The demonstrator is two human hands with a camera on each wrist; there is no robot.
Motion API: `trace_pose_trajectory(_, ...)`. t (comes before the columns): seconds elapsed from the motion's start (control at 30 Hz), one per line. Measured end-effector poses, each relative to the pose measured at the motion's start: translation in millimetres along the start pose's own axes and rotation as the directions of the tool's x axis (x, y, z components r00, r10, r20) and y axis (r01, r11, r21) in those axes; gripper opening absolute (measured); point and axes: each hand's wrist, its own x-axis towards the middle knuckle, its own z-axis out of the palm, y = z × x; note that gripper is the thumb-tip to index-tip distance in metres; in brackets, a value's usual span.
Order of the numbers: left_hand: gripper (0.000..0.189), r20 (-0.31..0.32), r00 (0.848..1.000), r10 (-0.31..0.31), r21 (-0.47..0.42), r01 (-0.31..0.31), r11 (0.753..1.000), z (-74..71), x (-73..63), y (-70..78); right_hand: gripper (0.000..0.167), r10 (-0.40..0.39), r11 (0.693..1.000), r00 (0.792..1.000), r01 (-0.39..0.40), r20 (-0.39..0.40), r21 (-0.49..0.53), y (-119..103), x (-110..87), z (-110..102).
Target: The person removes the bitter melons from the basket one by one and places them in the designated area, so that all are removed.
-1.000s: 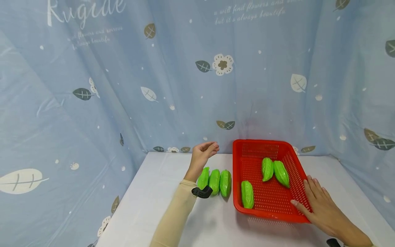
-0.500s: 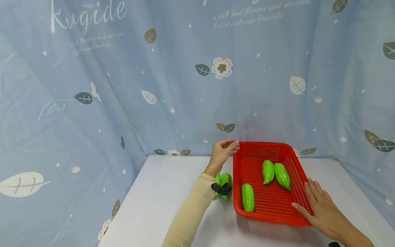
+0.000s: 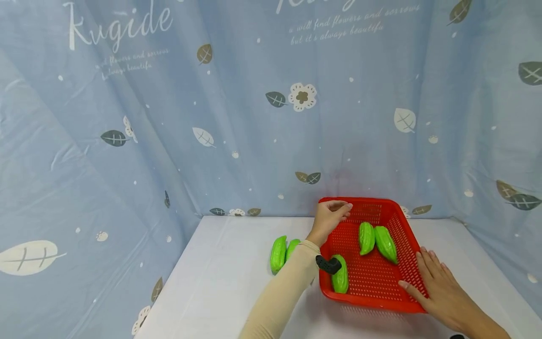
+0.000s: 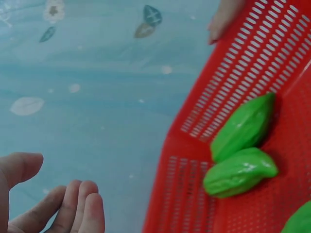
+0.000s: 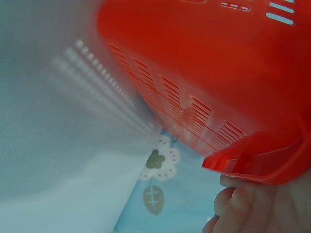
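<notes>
My left hand (image 3: 328, 219) hovers over the left rim at the back of the red basket (image 3: 372, 302), fingers relaxed. In the left wrist view, thumb and fingers (image 4: 92, 213) stand apart with nothing between them. My right hand (image 3: 442, 287) rests on the basket's right rim, fingers straight. Inside the basket, two green ridged fruits (image 3: 385, 245) lie side by side toward the back right. A third green ridged fruit (image 3: 340, 282) lies at the front left, partly behind my left wrist strap. More green ridged fruits (image 3: 278, 254) lie left of the basket, partly hidden by my sleeve.
A white tabletop (image 3: 224, 263) carries the basket. Behind it hangs a blue curtain (image 3: 254, 117) with leaf and flower prints, which also runs along both sides. The left forearm (image 3: 283, 292) crosses the front of the table.
My left hand has moved right, from above the loose green fruits to over the basket's left rim. The right hand stays on the basket. The fruits in the basket have not moved.
</notes>
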Motion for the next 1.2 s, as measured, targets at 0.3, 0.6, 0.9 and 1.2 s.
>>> trace_pose_trajectory(0.3,0.017,-0.068,0.995,-0.072,0.132,0.08,0.988,22.1,1.4,-19.7,0.105,0.009,1.0,1.0,-0.01,0.006,0.011,0.5,1.1,0.0)
trace_pose_trajectory(0.6,0.016,-0.109,0.986,-0.123,0.241,0.146,0.959,34.0,3.1,-39.8,0.104,0.006,1.0,1.0,-0.006,-0.005,0.014,-0.5,0.2,0.3)
trace_pose_trajectory(0.9,0.018,-0.135,0.98,-0.146,0.31,0.181,0.933,39.4,5.1,-55.7,0.103,0.001,1.0,1.0,-0.001,-0.009,0.017,-1.6,0.5,1.4)
trace_pose_trajectory(1.2,0.023,-0.144,0.977,-0.157,0.369,0.2,0.908,50.8,6.5,-60.6,0.104,0.004,1.0,1.0,-0.004,-0.018,0.014,1.4,0.5,2.5)
